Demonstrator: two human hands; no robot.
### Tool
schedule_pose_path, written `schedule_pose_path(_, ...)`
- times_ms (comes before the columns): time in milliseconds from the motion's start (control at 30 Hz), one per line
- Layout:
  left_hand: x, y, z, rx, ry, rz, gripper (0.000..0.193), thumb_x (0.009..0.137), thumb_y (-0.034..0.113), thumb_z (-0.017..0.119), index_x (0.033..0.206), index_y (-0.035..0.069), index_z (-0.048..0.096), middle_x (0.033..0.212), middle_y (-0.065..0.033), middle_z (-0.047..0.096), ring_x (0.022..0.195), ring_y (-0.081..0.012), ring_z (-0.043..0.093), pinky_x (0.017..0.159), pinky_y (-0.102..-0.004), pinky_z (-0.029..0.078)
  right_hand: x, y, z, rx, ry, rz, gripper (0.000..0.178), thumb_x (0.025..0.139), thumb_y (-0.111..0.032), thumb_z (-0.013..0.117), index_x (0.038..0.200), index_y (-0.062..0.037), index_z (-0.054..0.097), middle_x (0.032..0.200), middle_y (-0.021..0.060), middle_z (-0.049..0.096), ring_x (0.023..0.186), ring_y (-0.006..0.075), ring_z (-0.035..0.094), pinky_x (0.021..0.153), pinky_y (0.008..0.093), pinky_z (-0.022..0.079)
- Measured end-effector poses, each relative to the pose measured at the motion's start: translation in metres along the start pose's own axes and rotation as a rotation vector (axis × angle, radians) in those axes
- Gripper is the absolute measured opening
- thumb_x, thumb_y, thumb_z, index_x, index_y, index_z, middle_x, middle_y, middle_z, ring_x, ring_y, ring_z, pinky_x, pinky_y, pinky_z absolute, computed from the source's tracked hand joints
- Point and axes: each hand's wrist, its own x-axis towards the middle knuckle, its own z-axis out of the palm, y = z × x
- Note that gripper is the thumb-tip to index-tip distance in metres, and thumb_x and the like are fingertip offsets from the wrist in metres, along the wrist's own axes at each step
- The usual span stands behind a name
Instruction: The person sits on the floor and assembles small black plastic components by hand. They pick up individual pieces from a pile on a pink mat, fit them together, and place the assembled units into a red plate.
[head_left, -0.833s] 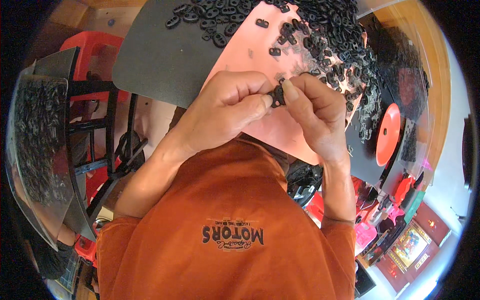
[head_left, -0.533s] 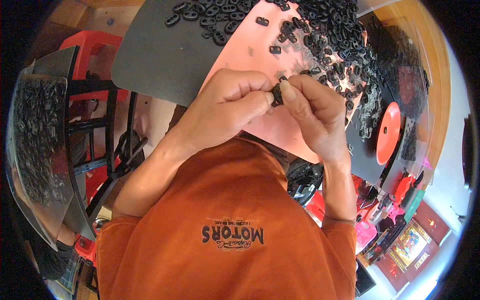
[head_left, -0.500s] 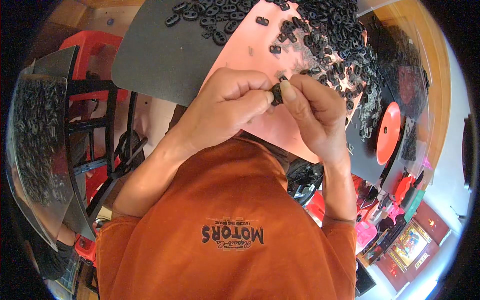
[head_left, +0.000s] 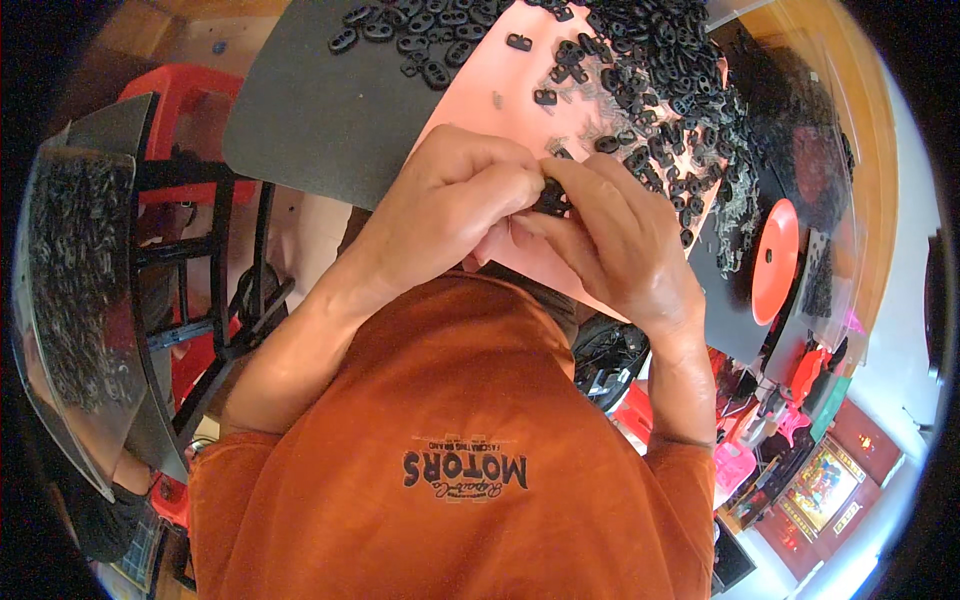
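My two hands meet over the pink sheet (head_left: 480, 108), close in front of my body. Between them is a small black plastic piece (head_left: 553, 198), partly covered by fingers; it resembles the two-hole cord locks nearby. My right hand (head_left: 622, 232) pinches it between thumb and fingers. My left hand (head_left: 462, 198) is curled closed against its left side, its fingertips mostly hidden. Beyond the hands, a heap of loose black parts (head_left: 655, 60) spreads over the sheet. Small thin springs (head_left: 592, 122) lie scattered among them.
Finished-looking two-hole cord locks (head_left: 435, 72) lie on the dark grey tabletop (head_left: 310, 110) at the far left. An orange-red round dish (head_left: 776, 262) stands at right. A clear bag of black parts (head_left: 75, 280) is at far left, near a red stool (head_left: 180, 90).
My right hand has turned and its fingers now wrap over the black piece, with the thumb lower, near the left hand. The left hand has shifted only slightly.
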Motion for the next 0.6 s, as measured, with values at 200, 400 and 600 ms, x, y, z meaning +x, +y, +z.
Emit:
schedule_pose_path(200,0.006,0.004,0.003,0.114,-0.063,0.022,0.03,0.082,0.011,0.045,0.054,0.002,0.046,0.05,0.0026,0.044,0.045,-0.0042,0.041,0.042,-0.0229,0.032,-0.001,-0.001,-0.006,0.072,-0.033,0.003,0.046,0.069,-0.012,0.073,0.108,0.0036,0.055,0.073,0.0116,0.052,0.058,0.0256,0.054,0.049,0.0338,0.044)
schedule_pose_path(400,0.005,0.003,0.001,0.041,-0.125,-0.016,0.031,0.081,0.012,0.045,0.052,0.004,0.044,0.05,0.002,0.043,0.046,-0.0043,0.04,0.043,-0.0229,0.032,-0.005,0.005,-0.005,-0.004,-0.048,-0.019,0.044,0.069,-0.03,0.073,0.097,-0.0013,0.055,0.07,0.0072,0.05,0.06,0.0238,0.058,0.049,0.0331,0.046)
schedule_pose_path(600,0.007,0.0,-0.002,0.043,-0.188,-0.007,0.029,0.08,0.011,0.044,0.051,0.004,0.043,0.048,0.0026,0.041,0.046,-0.0039,0.039,0.042,-0.0237,0.029,-0.004,0.008,0.004,-0.056,-0.02,-0.104,0.039,0.07,-0.037,0.07,0.078,-0.0047,0.05,0.065,0.0057,0.045,0.053,0.0219,0.053,0.047,0.0316,0.043)
